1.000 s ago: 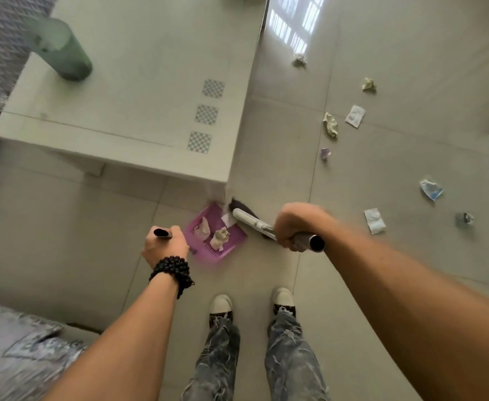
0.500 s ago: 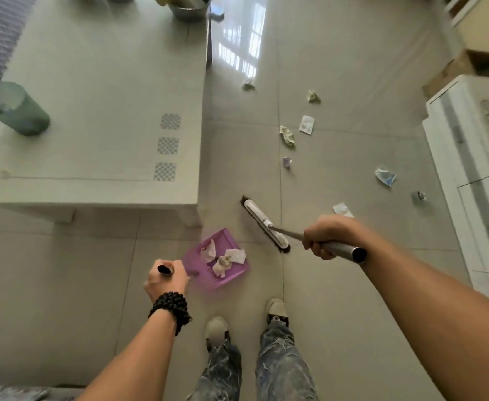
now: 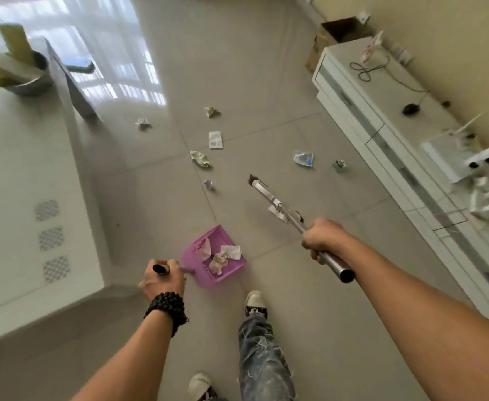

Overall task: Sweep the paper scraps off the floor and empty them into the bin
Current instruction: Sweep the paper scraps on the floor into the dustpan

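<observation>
Already loaded, the pink dustpan (image 3: 215,259) in the clenched left hand (image 3: 162,280) could tip, spilling scraps; right hand (image 3: 321,241) grips the broom (image 3: 275,202) toward one o'clock.

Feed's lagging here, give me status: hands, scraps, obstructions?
Left hand grips dustpan, right hand grips broom. Three scraps panned; seven more on floor. Path unobstructed.
</observation>
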Demonstrator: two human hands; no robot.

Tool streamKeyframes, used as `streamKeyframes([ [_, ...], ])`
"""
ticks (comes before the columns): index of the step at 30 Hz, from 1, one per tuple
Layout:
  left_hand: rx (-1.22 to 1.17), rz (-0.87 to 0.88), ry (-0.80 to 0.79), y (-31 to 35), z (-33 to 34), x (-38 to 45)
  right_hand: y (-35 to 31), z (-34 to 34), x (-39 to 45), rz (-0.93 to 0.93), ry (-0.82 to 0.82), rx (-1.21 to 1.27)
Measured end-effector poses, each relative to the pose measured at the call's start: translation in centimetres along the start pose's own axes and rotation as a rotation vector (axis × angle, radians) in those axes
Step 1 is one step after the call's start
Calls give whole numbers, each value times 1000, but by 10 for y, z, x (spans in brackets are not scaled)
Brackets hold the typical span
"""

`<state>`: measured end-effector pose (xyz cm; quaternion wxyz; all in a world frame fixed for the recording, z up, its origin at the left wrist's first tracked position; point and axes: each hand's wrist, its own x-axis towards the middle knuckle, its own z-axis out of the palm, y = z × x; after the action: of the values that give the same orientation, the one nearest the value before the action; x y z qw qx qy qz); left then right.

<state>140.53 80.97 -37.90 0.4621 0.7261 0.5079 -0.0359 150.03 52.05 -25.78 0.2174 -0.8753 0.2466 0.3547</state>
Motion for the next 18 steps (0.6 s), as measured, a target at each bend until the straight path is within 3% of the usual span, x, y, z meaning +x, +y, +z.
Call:
streamKeyframes([
  [8, 79, 43, -35, 117, 118, 16, 7, -89, 115, 140, 29, 111],
  [18, 209, 54, -68, 184, 205, 58, -4, -79, 196, 245, -134, 125],
])
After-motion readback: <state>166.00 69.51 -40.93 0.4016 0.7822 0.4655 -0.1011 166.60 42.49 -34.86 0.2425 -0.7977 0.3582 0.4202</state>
